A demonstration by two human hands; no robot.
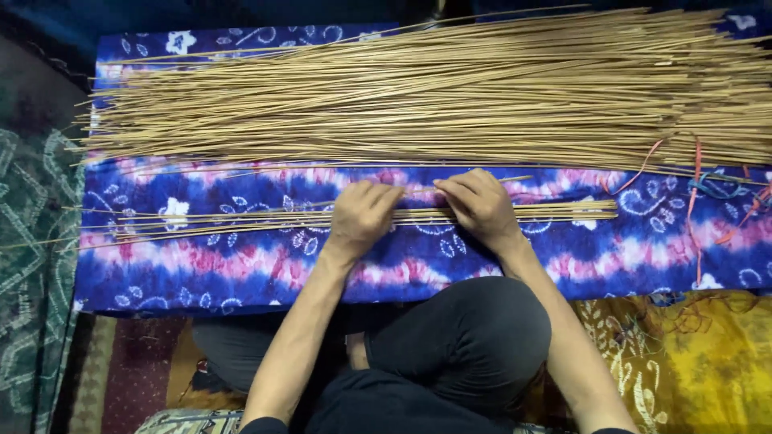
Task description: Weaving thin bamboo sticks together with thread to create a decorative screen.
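Note:
A small row of thin tan sticks lies lengthwise across a blue, pink and white tie-dye cloth. My left hand rests palm down on the middle of that row, fingers curled over the sticks. My right hand presses on the same row just to the right, fingers bent. A big heap of the same long sticks is spread across the far part of the cloth, beyond both hands.
Orange, red and blue strings trail over the right end of the heap. A yellow patterned cloth lies at lower right, a green patterned mat at left. My dark-trousered knees sit below the cloth.

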